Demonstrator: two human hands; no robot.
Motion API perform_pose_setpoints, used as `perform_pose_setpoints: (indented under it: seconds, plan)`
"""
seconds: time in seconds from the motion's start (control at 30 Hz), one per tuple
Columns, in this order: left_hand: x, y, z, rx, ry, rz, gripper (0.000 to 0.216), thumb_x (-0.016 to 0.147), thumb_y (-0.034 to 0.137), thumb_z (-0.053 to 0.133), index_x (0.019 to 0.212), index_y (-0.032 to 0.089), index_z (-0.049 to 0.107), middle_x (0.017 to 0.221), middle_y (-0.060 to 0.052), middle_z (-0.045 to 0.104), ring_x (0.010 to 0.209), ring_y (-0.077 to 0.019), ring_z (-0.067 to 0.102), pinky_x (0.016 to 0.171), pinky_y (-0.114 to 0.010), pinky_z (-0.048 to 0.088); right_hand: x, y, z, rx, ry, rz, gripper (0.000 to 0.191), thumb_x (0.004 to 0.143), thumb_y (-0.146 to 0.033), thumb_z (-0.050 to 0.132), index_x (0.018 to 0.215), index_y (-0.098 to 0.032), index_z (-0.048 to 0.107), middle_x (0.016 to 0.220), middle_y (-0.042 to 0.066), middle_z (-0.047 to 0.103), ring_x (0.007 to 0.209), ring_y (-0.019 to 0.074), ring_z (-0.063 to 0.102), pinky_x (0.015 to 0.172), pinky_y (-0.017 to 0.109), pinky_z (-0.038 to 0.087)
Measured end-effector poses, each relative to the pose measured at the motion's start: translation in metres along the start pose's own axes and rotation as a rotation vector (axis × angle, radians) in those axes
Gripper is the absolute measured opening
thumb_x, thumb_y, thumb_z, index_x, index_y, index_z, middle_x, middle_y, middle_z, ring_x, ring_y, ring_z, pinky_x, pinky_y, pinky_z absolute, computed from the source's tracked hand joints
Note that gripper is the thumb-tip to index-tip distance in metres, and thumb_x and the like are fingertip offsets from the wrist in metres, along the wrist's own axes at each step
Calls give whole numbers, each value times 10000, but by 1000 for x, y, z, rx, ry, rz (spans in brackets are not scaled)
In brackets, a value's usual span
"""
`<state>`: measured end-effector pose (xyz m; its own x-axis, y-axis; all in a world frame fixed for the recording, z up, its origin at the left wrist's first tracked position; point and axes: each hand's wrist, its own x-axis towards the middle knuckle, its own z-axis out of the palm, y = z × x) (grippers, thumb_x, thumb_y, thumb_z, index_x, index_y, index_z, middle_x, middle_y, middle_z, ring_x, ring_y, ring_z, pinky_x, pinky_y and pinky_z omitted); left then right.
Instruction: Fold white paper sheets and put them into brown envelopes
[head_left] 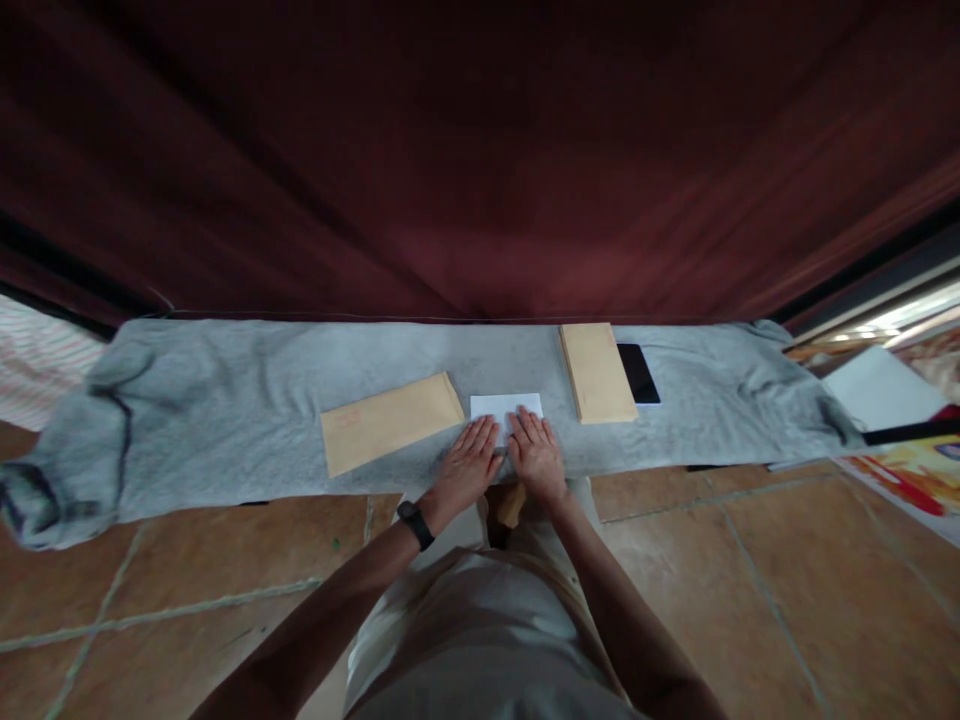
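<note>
The left hand, at the centre of the frame, lies palm down with fingers extended over the lower left part of a white paper. It grasps nothing. The right hand is laid likewise over the lower right part, fingers flat, no grip taken.

Head view: the paper is at mid-frame on a grey cloth that spans the frame from left to right. Its upper edge is exposed; whether it is folded or a single sheet cannot be determined. Left of centre, a tan envelope lies at a slant, its right end near the left hand. Right of centre sits a stack of tan envelopes, with a dark-screened phone just beside its right edge. A dark watch is worn on the left wrist.

Assessment: the step in hand appears to be pressing or smoothing the paper flat. Continued smoothing would call for even pressure from both hands, with the paper kept square. Picking it up would call for lifting one hand clear and getting fingertips under an edge, without dragging the cloth.
</note>
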<state>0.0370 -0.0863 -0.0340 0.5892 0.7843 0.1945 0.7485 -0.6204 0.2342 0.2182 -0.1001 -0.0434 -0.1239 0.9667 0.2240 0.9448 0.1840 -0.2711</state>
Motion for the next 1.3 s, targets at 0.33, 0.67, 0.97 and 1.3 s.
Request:
perform_pose_setpoints:
  seconds: [0.33,0.67,0.97,1.3]
  plan:
    - [-11,-83,-45,102,-13,-431,963,848,576,671,1620,190,244,1696,-204,131,1565,-415,101,1226,-637,135,-1,-2,5,5,69,-4,478,1046,-287,450,1514,-199,477,1592,93,447,1478,265,403,1221,470,298]
    - [-1,-136,-75,71,-350,-474,1114,721,642,720,1621,234,205,1666,-203,242,1543,-393,195,1203,-563,173,-1,-2,7,0,85,-3,481,1043,-280,442,1512,-180,482,1581,94,462,1457,276,434,1222,477,302]
    - [1,-125,-82,40,-288,-440,1070,715,595,744,1606,276,244,1623,-178,317,1460,-429,312,1155,-560,235,0,-4,4,16,72,7,473,1048,-284,432,1505,-179,490,1580,105,462,1461,283,429,1222,492,305]
    - [10,-112,-76,-23,-147,-244,1160,683,557,798,1625,291,176,1511,-140,439,1403,-383,383,1213,-600,124,3,0,4,155,78,31,445,1027,-256,459,1460,-199,542,1548,107,506,1457,266,438,1239,500,293]
